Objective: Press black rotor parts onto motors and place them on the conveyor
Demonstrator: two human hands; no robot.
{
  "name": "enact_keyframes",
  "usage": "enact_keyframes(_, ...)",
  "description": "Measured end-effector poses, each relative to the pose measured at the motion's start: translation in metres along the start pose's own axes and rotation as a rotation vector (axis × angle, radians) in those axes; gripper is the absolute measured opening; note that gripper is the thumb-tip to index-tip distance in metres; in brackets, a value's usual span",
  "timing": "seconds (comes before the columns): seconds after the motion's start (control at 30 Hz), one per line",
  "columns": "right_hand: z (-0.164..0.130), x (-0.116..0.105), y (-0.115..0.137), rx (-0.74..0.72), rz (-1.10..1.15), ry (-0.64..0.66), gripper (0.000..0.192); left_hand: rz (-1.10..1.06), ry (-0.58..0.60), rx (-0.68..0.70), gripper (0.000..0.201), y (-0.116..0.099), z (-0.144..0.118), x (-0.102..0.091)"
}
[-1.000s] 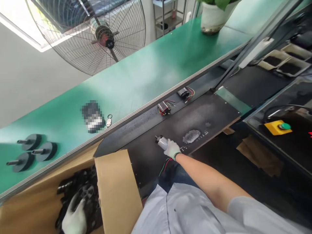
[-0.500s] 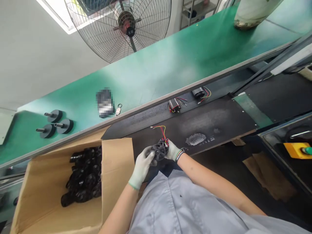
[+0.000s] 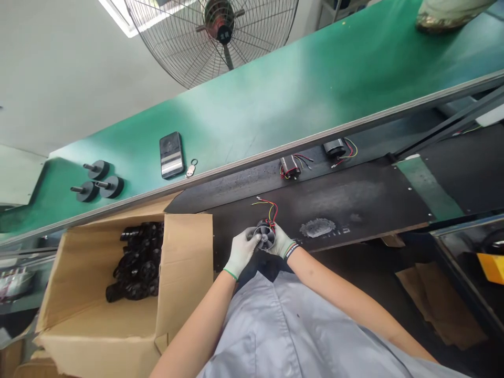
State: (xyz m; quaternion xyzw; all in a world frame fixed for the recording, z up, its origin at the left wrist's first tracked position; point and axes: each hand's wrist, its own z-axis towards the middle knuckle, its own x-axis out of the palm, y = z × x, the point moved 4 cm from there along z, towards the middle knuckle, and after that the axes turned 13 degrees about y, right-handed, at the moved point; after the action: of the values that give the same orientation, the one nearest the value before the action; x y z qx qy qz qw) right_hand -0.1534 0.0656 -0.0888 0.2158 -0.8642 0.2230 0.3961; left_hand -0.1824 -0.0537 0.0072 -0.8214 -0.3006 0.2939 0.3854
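In white gloves, both hands hold a small motor in front of my body, with red and yellow wires rising from it. A round dark plastic cover with spoke-like ribs faces me on its end. My left hand grips the left rim of the cover, thumb on its face. My right hand is wrapped around the motor's right side; its fingers are mostly hidden. The motor's body is largely hidden by the cover and gloves. Whether the cover is fully seated I cannot tell.
An open cardboard box with several black plastic parts stands at left. Two wired motors lie under the green shelf. On it are a phone, a key tag and three black knobs. A fan stands behind.
The ribbed cover has turned to face me more and sits closer against the motor. My left hand has moved slightly up and right. The camera view has shifted.
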Motion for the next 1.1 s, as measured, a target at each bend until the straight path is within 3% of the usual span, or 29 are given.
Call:
enact_keyframes(0.33, -0.005, -0.004, 0.011, 0.04, -0.043, -0.032, 0.044, 0.287, -0.002, 0.107, 0.035, -0.012, 0.01, 0.004)
enact_keyframes(0.53, 0.001, -0.009, 0.015, 0.054, -0.056, -0.031, 0.044, 0.519, 0.23, 0.295, 0.044, -0.039, 0.043, 0.004)
enact_keyframes(0.73, 0.012, -0.01, 0.031, 0.074, -0.062, -0.005, 0.038, 0.591, 0.454, 0.407, 0.044, -0.053, 0.065, -0.003)
enact_keyframes(1.1, 0.027, -0.007, 0.065, 0.039, -0.109, 0.022, 0.023, 0.565, 0.466, 0.418, 0.022, -0.065, 0.108, -0.011)
